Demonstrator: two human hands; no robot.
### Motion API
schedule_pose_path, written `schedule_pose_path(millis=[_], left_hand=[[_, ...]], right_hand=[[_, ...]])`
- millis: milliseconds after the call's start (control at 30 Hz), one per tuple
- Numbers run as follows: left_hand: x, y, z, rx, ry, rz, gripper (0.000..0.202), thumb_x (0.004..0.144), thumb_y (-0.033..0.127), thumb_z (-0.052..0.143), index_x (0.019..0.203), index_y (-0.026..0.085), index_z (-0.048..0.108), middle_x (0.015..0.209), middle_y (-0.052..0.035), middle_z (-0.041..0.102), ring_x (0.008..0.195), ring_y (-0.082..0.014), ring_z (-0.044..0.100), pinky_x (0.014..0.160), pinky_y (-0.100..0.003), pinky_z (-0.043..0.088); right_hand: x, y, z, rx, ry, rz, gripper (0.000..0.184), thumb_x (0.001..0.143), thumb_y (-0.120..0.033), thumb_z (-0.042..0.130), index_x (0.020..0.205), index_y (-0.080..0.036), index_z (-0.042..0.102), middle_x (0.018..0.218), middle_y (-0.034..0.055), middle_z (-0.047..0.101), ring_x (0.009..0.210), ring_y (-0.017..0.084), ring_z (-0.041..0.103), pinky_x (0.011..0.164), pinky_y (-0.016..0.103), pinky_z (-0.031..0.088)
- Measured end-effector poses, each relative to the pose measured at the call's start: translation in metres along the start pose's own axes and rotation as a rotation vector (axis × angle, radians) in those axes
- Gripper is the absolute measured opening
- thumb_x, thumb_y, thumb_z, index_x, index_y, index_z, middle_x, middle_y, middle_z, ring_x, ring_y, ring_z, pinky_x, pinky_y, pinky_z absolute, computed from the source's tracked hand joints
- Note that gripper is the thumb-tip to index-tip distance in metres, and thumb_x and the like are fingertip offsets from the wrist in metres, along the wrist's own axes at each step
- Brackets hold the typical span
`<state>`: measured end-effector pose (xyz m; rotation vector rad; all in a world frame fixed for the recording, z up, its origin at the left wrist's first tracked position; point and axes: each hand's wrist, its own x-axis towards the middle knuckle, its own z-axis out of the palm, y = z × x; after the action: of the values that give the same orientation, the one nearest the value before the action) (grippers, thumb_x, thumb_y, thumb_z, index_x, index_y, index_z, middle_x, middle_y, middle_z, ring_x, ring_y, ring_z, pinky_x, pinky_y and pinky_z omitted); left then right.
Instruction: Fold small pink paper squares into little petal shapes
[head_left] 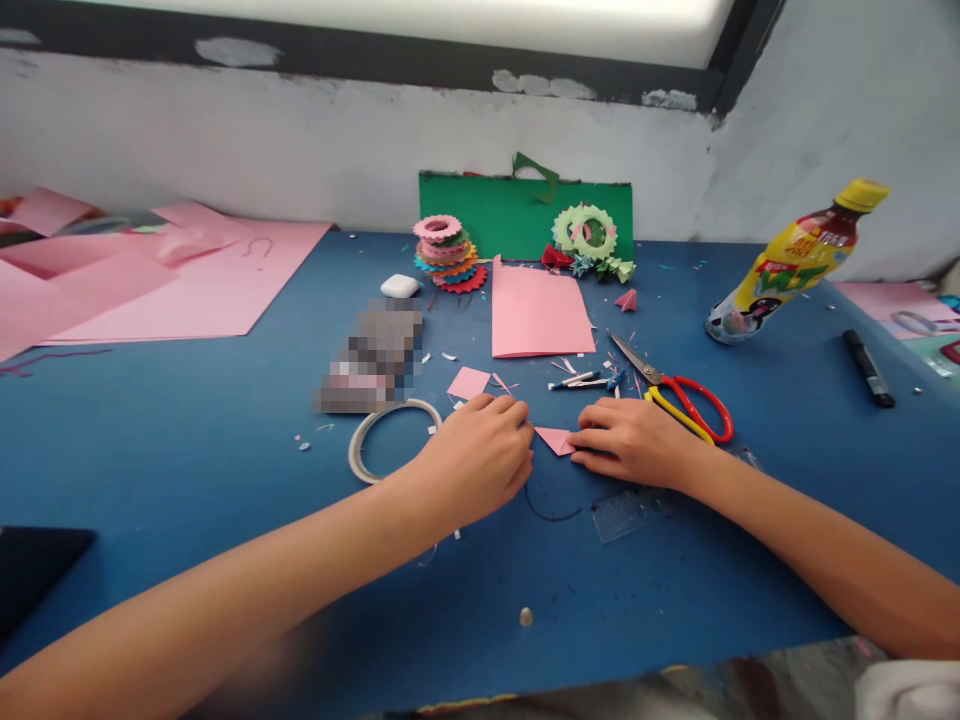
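Between my two hands is a small piece of pink paper, folded to a pointed shape, just above the blue tabletop. My left hand is closed at the paper's left tip, its fingertips mostly hidden behind the knuckles. At the right edge, the bent fingers of my right hand grip the paper. A pink paper square lies just beyond my left hand. Scissors with red and yellow handles lie partly open behind my right hand. Pens rest among paper scraps.
A tape roll lies beside my left wrist, near a blurred dark object. Farther back are a folded pink sheet, stacked paper rings and a green board. A drink bottle and black marker are right.
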<state>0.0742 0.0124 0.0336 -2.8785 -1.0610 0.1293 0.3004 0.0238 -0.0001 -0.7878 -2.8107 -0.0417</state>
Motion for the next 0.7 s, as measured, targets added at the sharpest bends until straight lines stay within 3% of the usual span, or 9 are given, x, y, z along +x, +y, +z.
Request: schedule_pose_path(millis=[300, 500, 700], left_hand=[[0.014, -0.01, 0.022, -0.092, 0.084, -0.018, 0.028, 0.094, 0.025, 0.041, 0.092, 0.013, 0.066, 0.087, -0.0083, 0.063, 0.083, -0.0208, 0.06, 0.071, -0.032, 0.046], [0.015, -0.011, 0.017, -0.177, 0.083, -0.114, 0.024, 0.09, 0.027, 0.047, 0.086, 0.016, 0.068, 0.081, -0.0059, 0.065, 0.078, -0.0208, 0.061, 0.072, -0.033, 0.046], [0.014, -0.007, 0.013, -0.216, 0.096, -0.192, 0.023, 0.086, 0.027, 0.05, 0.08, 0.017, 0.07, 0.073, -0.0047, 0.067, 0.069, -0.0189, 0.061, 0.068, -0.031, 0.045]], right_hand=[[-0.001, 0.0, 0.004, -0.017, 0.026, -0.053, 0.027, 0.094, -0.03, 0.042, 0.091, -0.019, 0.066, 0.083, 0.0044, 0.063, 0.07, 0.013, 0.055, 0.065, 0.026, 0.039], [0.0, -0.009, 0.009, 0.081, 0.029, 0.089, 0.025, 0.092, -0.035, 0.045, 0.094, -0.02, 0.065, 0.082, 0.0026, 0.064, 0.074, 0.014, 0.059, 0.065, 0.025, 0.039], [0.005, -0.023, 0.012, 0.245, 0.062, 0.332, 0.019, 0.087, -0.035, 0.054, 0.09, -0.02, 0.065, 0.082, 0.0015, 0.064, 0.076, 0.013, 0.06, 0.065, 0.024, 0.039]])
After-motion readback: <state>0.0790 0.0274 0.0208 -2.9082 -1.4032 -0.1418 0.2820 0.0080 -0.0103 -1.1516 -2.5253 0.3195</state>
